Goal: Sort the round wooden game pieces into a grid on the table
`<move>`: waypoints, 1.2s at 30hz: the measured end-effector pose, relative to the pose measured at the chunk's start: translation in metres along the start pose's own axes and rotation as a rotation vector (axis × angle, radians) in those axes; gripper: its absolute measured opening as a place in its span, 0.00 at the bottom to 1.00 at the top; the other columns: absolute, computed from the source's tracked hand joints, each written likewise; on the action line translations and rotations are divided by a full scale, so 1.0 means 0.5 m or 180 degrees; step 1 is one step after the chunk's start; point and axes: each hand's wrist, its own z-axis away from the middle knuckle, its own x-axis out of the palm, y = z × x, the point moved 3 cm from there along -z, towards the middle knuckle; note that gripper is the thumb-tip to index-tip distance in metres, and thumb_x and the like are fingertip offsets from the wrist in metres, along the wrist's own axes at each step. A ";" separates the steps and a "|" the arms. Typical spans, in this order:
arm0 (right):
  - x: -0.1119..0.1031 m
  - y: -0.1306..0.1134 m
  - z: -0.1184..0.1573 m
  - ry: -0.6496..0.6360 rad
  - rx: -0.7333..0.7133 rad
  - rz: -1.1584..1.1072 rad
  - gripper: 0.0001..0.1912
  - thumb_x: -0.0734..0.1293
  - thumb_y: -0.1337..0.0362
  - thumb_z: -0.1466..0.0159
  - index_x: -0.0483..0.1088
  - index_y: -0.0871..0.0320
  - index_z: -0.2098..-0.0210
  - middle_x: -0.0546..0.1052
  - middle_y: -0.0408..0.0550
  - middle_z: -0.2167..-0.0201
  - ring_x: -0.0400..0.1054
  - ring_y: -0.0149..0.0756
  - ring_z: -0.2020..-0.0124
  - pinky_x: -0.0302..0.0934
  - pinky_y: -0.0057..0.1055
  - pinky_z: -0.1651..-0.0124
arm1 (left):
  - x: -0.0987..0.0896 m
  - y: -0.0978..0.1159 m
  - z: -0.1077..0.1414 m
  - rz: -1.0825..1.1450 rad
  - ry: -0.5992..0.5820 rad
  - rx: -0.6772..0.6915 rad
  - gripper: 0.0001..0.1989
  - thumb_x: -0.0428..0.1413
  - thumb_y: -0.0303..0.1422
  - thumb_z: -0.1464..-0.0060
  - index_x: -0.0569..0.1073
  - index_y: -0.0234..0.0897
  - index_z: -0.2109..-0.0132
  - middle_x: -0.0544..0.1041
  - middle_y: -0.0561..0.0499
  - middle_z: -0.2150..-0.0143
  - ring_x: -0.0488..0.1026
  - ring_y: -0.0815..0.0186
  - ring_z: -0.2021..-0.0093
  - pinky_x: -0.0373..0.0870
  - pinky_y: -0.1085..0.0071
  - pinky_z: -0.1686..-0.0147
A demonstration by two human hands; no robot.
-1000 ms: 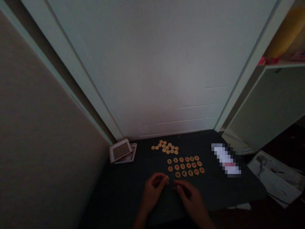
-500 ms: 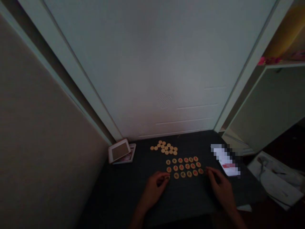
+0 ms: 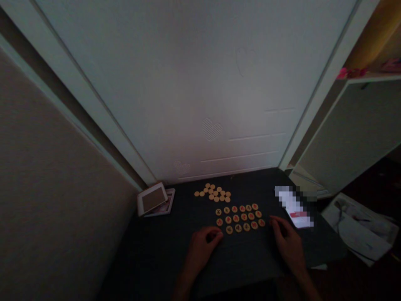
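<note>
Round wooden Chinese chess pieces (image 3: 236,218) with red and black characters lie face up in three rows on a dark table. My left hand (image 3: 203,246) rests at the front left corner of these rows, thumb and forefinger pinched together; whatever is between the tips is too dark to make out. Just right of the rows is my right hand (image 3: 286,238), its thumb and forefinger close together, and any small thing in them is hidden. Behind the rows lies a loose cluster of plain-faced pieces (image 3: 215,193).
The dark table (image 3: 163,255) meets a white panel (image 3: 188,104) with embossed hearts at the back. A white-framed flat object (image 3: 155,198) lies on another at back left. A lit phone (image 3: 300,219), partly pixelated, lies on the right. A pale box (image 3: 360,230) stands beyond the right edge.
The view has shifted slightly, so the table sits a little further left. My right hand has drawn slightly away from the rows' right end. My left hand stays by the front left corner.
</note>
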 end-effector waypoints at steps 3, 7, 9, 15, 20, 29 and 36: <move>0.000 -0.001 0.001 -0.0024 -0.0036 -0.0033 0.22 0.61 0.47 0.37 0.75 0.55 0.55 0.79 0.51 0.56 0.74 0.45 0.56 0.67 0.39 0.53 | 0.002 0.002 -0.005 -0.0118 0.0203 0.0275 0.09 0.58 0.42 0.46 0.80 0.46 0.64 0.80 0.51 0.65 0.74 0.60 0.63 0.70 0.64 0.58; 0.000 -0.001 0.003 -0.0034 -0.0072 -0.0068 0.23 0.61 0.47 0.37 0.75 0.56 0.55 0.79 0.52 0.56 0.73 0.46 0.56 0.67 0.38 0.54 | 0.001 0.001 -0.008 -0.0141 0.0381 0.0455 0.09 0.58 0.42 0.46 0.80 0.45 0.64 0.79 0.50 0.63 0.73 0.61 0.65 0.70 0.66 0.60; 0.000 -0.001 0.004 -0.0033 -0.0054 -0.0054 0.23 0.61 0.47 0.37 0.75 0.56 0.55 0.79 0.52 0.56 0.73 0.46 0.56 0.67 0.38 0.53 | 0.002 -0.002 -0.008 -0.0174 0.0410 0.0415 0.10 0.58 0.42 0.46 0.80 0.44 0.64 0.78 0.50 0.62 0.73 0.63 0.66 0.70 0.67 0.62; 0.000 0.001 0.004 0.0022 0.0009 -0.0061 0.23 0.61 0.46 0.37 0.75 0.56 0.55 0.79 0.52 0.57 0.73 0.46 0.56 0.67 0.38 0.54 | -0.004 0.001 0.002 -0.0178 0.0425 0.0484 0.11 0.56 0.41 0.42 0.79 0.44 0.58 0.78 0.50 0.60 0.74 0.64 0.65 0.71 0.67 0.60; 0.001 0.000 0.004 0.0036 -0.0011 -0.0093 0.23 0.61 0.46 0.37 0.75 0.56 0.55 0.79 0.52 0.57 0.73 0.46 0.55 0.66 0.38 0.53 | -0.005 -0.003 0.012 -0.0103 0.0214 0.0678 0.09 0.56 0.39 0.42 0.79 0.45 0.58 0.78 0.49 0.55 0.75 0.62 0.58 0.72 0.65 0.55; 0.001 0.003 0.003 0.0057 -0.0066 -0.0085 0.24 0.61 0.46 0.37 0.75 0.56 0.55 0.79 0.52 0.57 0.73 0.46 0.56 0.67 0.38 0.55 | 0.006 -0.012 0.008 -0.0156 0.0209 0.0735 0.08 0.56 0.36 0.42 0.79 0.47 0.58 0.78 0.50 0.56 0.74 0.60 0.54 0.71 0.60 0.51; -0.001 0.000 0.003 0.0050 -0.0033 -0.0078 0.24 0.61 0.45 0.38 0.76 0.56 0.56 0.80 0.52 0.58 0.74 0.46 0.57 0.67 0.38 0.55 | 0.005 -0.008 0.007 -0.0161 0.0206 0.0768 0.07 0.56 0.36 0.43 0.79 0.46 0.59 0.79 0.49 0.56 0.74 0.59 0.56 0.72 0.60 0.53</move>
